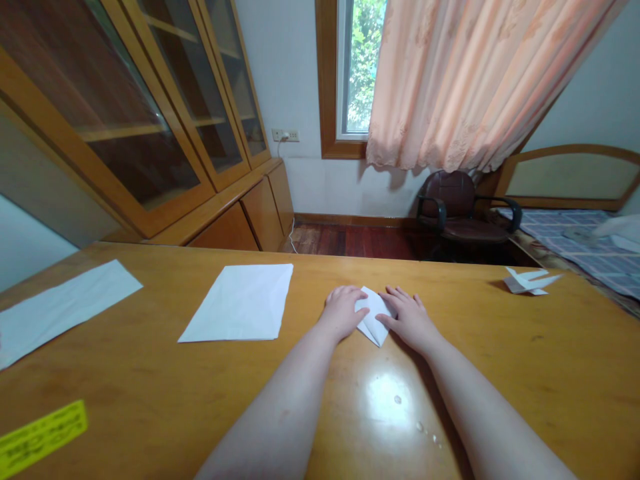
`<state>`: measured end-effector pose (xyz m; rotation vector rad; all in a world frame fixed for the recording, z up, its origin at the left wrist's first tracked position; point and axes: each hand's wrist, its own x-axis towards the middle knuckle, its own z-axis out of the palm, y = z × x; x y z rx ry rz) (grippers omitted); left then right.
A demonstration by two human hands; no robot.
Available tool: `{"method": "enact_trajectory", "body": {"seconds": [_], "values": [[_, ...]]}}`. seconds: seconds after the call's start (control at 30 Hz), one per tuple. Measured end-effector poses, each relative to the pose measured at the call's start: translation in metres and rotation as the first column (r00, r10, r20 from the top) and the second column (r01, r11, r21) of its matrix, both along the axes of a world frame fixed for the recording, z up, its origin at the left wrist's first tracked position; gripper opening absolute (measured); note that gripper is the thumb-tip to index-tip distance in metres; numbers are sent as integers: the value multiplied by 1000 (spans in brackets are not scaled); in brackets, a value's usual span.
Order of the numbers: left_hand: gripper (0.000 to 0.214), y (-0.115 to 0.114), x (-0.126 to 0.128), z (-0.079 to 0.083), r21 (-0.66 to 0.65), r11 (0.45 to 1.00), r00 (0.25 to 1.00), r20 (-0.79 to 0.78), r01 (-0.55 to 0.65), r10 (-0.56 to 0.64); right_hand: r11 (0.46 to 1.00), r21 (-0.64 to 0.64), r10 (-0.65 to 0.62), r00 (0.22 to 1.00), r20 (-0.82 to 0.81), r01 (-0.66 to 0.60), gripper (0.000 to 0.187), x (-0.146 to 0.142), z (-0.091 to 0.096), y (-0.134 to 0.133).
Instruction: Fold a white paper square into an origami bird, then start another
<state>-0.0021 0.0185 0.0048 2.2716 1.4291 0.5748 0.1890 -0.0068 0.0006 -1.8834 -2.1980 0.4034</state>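
A small white sheet of folded paper point(374, 323) lies on the wooden table, its lower point turned toward me. A crease runs down its lower part. My left hand point(344, 311) grips its left edge, with the thumb on top of the paper and the other fingers curled. My right hand point(409, 319) has hold of the right edge, thumb on the paper and fingers pointing away from me. The hands hide both side corners. Off to the right sits a folded paper crane point(530, 281) with pointed tips, apart from my hands.
Left of my hands lies a stack of square white paper point(240, 303). A long white paper strip point(65, 310) is at the table's far left, near a yellow label point(44, 437). Beyond the table point(280, 427) stand a glass-door cabinet point(210, 160), a chair point(457, 207) and a bed point(580, 240).
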Motion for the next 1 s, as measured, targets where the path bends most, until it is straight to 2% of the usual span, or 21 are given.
{"method": "enact_trajectory", "body": {"seconds": [0.4,0.57,0.83,1.0], "values": [[44,-4,0,8,-46,999,1000,-14,13,-13,1000,2,-10,1000,-18,10,53,0,-1,1],[44,-2,-1,6,-50,999,1000,-4,4,-4,999,6,-37,997,-68,37,51,0,0,1],[33,1,2,4,-57,996,996,44,-74,77,997,37,-59,992,-108,64,44,1,-1,3],[41,0,2,6,-47,991,988,79,-128,131,996,58,-59,991,-121,66,42,2,-2,4]]}}
